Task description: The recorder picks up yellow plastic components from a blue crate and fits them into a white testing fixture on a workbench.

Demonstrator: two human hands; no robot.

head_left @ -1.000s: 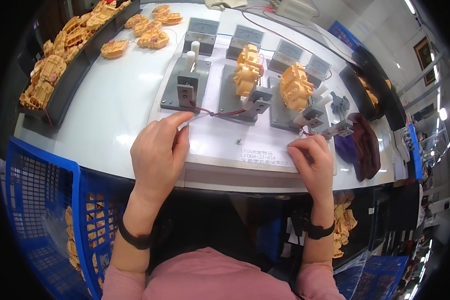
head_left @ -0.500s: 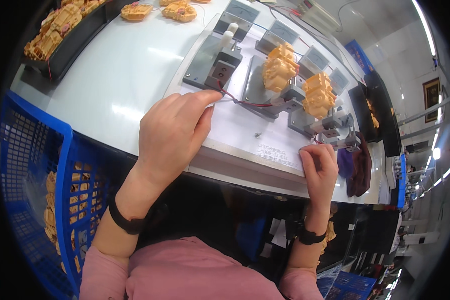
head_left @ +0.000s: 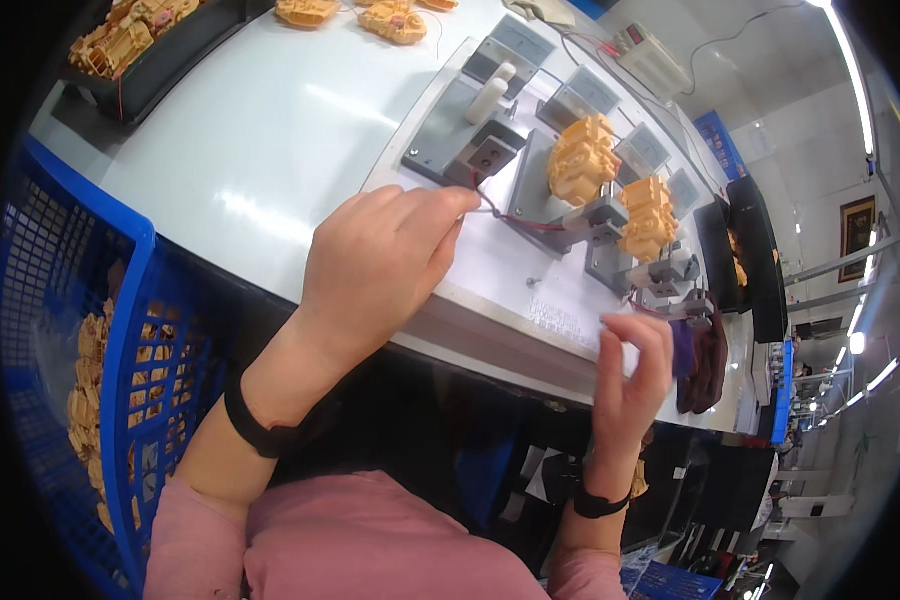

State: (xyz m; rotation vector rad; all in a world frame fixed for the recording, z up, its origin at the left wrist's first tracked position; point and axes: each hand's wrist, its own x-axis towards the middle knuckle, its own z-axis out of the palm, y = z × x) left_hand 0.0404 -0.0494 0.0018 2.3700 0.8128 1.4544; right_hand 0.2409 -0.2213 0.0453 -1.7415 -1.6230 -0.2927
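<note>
My left hand (head_left: 375,265) is closed, its fingers curled and the fingertips beside a red and black wire (head_left: 494,212) at the nearest test fixture (head_left: 460,135). Whatever is between those fingertips, if anything, is hidden. Over the board's front edge, my right hand (head_left: 632,375) is loosely bent, with a gap between thumb and forefinger and nothing seen in it. Two orange-yellow moulded plastic parts stand on grey fixtures: one in the middle (head_left: 582,165), the other farther right (head_left: 649,218). A tiny metal piece (head_left: 533,282) lies on the white board (head_left: 500,270).
Grey panel meters (head_left: 580,95) line the board's back. A black bin (head_left: 195,55) of orange-yellow parts and loose parts (head_left: 392,20) sit far left. Below stands a blue basket (head_left: 135,260). Dark cloth (head_left: 705,365) lies right, and a power supply (head_left: 653,60) stands behind.
The view has shifted, so the bench appears farther right and lower. My right hand has drawn back from the board, its thumb and forefinger farther apart. My left hand stays by the wire.
</note>
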